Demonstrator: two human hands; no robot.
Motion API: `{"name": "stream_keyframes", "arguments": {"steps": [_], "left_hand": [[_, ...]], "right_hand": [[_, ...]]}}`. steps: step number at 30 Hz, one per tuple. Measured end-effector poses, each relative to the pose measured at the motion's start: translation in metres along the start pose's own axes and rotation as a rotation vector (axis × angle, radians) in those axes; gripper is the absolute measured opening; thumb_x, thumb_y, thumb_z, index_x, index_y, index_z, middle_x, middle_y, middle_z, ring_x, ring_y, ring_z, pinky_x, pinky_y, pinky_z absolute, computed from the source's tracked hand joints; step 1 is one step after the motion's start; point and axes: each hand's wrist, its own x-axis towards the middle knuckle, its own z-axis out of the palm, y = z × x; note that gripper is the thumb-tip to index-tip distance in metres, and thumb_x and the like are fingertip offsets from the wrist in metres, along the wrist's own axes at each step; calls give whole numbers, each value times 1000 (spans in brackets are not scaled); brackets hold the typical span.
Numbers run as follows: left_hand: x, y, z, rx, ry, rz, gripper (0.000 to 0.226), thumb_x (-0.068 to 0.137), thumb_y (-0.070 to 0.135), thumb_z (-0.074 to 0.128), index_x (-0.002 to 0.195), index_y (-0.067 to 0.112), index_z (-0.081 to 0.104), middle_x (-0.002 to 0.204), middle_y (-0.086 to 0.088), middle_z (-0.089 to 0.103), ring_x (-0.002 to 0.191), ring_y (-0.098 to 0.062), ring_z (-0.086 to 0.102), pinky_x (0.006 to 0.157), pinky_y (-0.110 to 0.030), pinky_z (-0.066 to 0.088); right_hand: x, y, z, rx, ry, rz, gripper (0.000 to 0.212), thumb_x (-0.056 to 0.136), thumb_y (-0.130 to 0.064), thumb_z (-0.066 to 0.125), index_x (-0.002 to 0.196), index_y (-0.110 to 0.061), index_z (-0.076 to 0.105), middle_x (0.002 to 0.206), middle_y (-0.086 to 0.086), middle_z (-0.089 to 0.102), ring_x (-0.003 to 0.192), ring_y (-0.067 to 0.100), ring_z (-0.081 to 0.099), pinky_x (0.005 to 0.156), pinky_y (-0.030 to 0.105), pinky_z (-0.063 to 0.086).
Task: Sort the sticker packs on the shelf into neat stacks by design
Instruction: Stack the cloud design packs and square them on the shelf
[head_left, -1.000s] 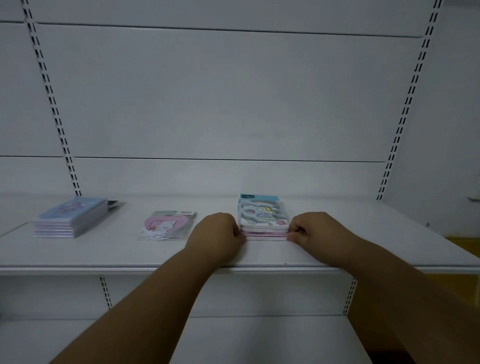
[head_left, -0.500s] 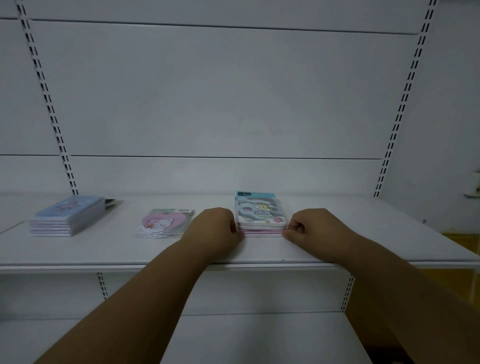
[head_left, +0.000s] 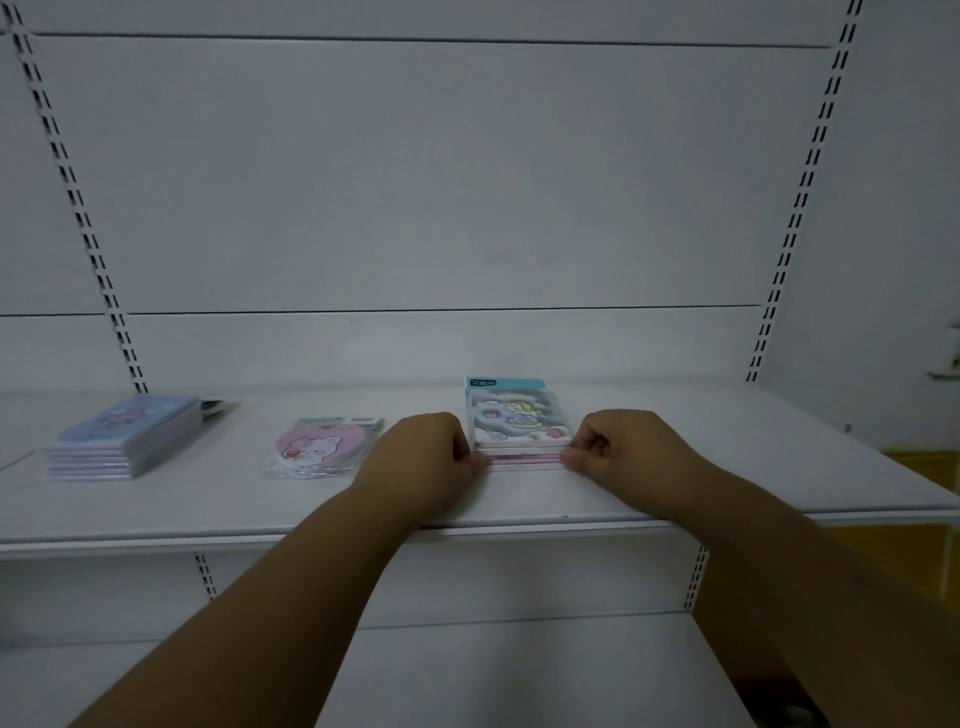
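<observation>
A stack of unicorn sticker packs (head_left: 517, 423) with a teal header lies on the white shelf (head_left: 519, 506), right of centre. My left hand (head_left: 423, 457) is curled against the stack's front left corner. My right hand (head_left: 626, 449) is curled against its front right corner, fingertips pinching the lower packs. A pink heart bunny pack (head_left: 317, 447) in clear wrap lies left of my left hand. At the far left sits a stack of blue-covered packs (head_left: 122, 439).
The shelf's white back panel (head_left: 441, 182) rises behind, with slotted uprights (head_left: 78, 208) at left and right. A lower shelf (head_left: 519, 670) lies beneath my forearms. Something yellow (head_left: 924, 467) shows beyond the shelf's right end.
Both hands stay pressed on the two front corners of the unicorn stack. The stack looks squared up slightly; the view has shifted a little.
</observation>
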Motion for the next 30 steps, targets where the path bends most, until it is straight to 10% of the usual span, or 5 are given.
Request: {"name": "stream_keyframes", "arguments": {"steps": [20,30], "left_hand": [[0,-2,-2,39,-45,42,26,92,38,56,69,26,51,66,12,51,62,-5,45,50,-18,28],[40,14,-23,-281,-210,-297,35,96,24,56,120,-1,61,116,-12,68,97,-23,65,82,-30,53]], "right_hand": [[3,-2,-2,-113,-53,-46,30,95,-37,53,83,-13,65,72,-4,58,64,7,47,54,19,31],[48,-4,-15,262,-151,323,29,98,-27,47,87,-7,65,74,1,62,51,5,53,51,19,45]]}}
